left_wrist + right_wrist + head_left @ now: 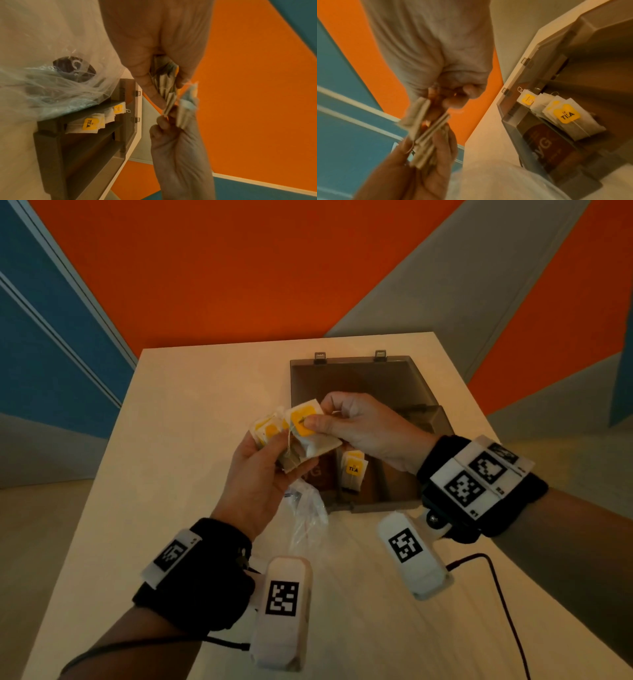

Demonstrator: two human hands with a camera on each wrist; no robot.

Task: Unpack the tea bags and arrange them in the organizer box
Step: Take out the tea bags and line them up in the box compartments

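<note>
Head view: pale, faintly wood-grained table (191,460) under warm light, set against a floor or wall of orange, blue and grey panels with pale trim. Smoky translucent organizer box (356,378) lying open on the far right part of the tabletop, lid flat behind. Crumpled clear plastic bag (306,508) on the table just beside the box's near left corner. Raised above the box front: left hand (260,474), fingers curled round a stack of tea bags (270,433); right hand (359,422), thumb and forefinger pinching the top tea bag (303,422) by its yellow tag. Several tea bags in a middle compartment (352,470), upright.

Left wrist view: same orange wall with teal floor strip and pale skirting. Plastic bag (56,81) filling the left, overlapping the box (51,148). Stored bags (89,124) with "TEA" tags in one slot. Stack (168,89) clamped in the left hand (154,40).

Right wrist view: blurred. Right hand (440,54) nipping a bag edge (418,112); box (513,119) at right, tagged bags (568,116) leaning inside, brown printing showing in the neighbouring compartment.
</note>
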